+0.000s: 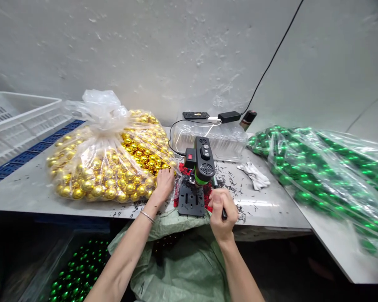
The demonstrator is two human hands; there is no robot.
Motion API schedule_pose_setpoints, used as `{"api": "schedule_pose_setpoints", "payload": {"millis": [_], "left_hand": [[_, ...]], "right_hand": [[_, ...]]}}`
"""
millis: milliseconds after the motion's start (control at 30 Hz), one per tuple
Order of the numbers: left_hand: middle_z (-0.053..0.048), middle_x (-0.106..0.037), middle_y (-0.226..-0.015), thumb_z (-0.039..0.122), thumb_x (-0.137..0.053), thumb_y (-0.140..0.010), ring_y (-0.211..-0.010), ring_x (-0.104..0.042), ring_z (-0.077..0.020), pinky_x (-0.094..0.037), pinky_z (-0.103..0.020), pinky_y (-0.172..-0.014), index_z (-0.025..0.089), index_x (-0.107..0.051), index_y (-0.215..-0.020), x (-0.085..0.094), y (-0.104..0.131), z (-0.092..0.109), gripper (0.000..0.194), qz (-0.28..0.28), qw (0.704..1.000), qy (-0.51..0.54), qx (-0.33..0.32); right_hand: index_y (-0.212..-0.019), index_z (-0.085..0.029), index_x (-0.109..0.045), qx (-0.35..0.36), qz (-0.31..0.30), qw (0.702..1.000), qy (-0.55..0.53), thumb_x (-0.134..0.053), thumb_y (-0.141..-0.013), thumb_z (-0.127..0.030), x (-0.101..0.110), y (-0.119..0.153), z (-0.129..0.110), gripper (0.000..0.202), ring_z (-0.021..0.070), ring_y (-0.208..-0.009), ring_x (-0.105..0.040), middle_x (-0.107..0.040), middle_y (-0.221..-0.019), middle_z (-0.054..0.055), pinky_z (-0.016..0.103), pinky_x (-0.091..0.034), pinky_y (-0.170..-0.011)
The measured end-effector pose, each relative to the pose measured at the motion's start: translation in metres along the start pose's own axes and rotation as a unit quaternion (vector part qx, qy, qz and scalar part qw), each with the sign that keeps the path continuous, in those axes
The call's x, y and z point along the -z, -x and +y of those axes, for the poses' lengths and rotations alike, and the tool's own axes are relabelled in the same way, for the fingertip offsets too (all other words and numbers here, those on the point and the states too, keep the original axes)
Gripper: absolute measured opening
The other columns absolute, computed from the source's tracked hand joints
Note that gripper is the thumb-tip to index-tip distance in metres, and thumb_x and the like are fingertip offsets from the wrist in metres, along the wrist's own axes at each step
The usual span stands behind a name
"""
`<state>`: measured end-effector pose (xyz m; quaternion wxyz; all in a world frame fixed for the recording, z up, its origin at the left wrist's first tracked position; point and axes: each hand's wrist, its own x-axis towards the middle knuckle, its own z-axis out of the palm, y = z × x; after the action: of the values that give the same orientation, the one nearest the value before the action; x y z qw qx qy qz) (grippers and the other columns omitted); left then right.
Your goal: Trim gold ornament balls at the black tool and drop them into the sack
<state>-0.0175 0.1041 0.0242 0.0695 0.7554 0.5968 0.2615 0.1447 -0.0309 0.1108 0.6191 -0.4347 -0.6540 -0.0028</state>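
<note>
My left hand is at the right edge of a clear plastic bag full of shiny gold balls. Its fingers are bent among the balls, and the fingertips are hidden. My right hand is wrapped in a fist round a slim dark rod-shaped handle; the rod's upper part shows beside the machine. Between both hands stands a small black machine with round vents, a red switch and a green ring. Below its head is a black slotted plate. Red material lies around the plate.
A green woven sack hangs open at the table edge. Green balls fill clear bags at right. A white glove, black scraps, a clear box with cables, and a white crate are around.
</note>
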Motion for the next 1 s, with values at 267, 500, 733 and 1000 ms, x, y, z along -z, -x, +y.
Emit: {"api": "schedule_pose_setpoints", "payload": {"millis": [267, 500, 733, 1000], "left_hand": [[-0.007, -0.057, -0.107, 0.033, -0.067, -0.084, -0.089, -0.063, -0.0190, -0.055, -0.035, -0.083, 0.020, -0.064, -0.113, 0.026, 0.023, -0.003, 0.033, 0.006, 0.966, 0.257, 0.005], [-0.008, -0.062, -0.108, 0.041, -0.068, -0.080, -0.084, -0.064, -0.0167, -0.056, -0.030, -0.074, 0.019, -0.068, -0.115, 0.021, 0.074, 0.020, 0.042, -0.024, 0.888, 0.451, 0.093], [-0.005, -0.072, -0.090, 0.045, -0.080, -0.065, -0.081, -0.067, -0.0186, -0.054, -0.029, -0.074, 0.015, -0.069, -0.111, 0.004, 0.082, 0.036, 0.056, -0.081, 0.797, 0.554, 0.227], [-0.003, -0.073, -0.084, 0.044, -0.088, -0.055, -0.074, -0.069, -0.0160, -0.055, -0.028, -0.073, 0.015, -0.065, -0.101, 0.007, 0.076, 0.037, 0.059, -0.078, 0.712, 0.628, 0.306]], "right_hand": [[-0.069, -0.021, -0.046, 0.020, -0.008, 1.000, 0.009, -0.043, -0.092, -0.005, 0.001, 0.003, 0.004, 0.027, 0.0122, -0.065, -0.052, -0.051, -0.070, 0.000, 0.027, -0.040, -0.059], [-0.070, -0.021, -0.047, 0.024, -0.008, 1.000, 0.019, -0.044, -0.090, -0.004, 0.002, 0.004, 0.005, 0.027, 0.0125, -0.065, -0.053, -0.052, -0.069, 0.000, 0.027, -0.041, -0.058], [-0.070, -0.021, -0.047, 0.026, -0.013, 0.999, 0.025, -0.045, -0.090, -0.004, 0.003, 0.003, 0.006, 0.026, 0.0123, -0.063, -0.053, -0.052, -0.067, -0.001, 0.026, -0.041, -0.057], [-0.069, -0.021, -0.047, 0.027, -0.002, 0.999, 0.017, -0.046, -0.089, -0.005, 0.001, 0.006, 0.007, 0.026, 0.0125, -0.063, -0.053, -0.053, -0.066, -0.001, 0.026, -0.041, -0.057]]}}
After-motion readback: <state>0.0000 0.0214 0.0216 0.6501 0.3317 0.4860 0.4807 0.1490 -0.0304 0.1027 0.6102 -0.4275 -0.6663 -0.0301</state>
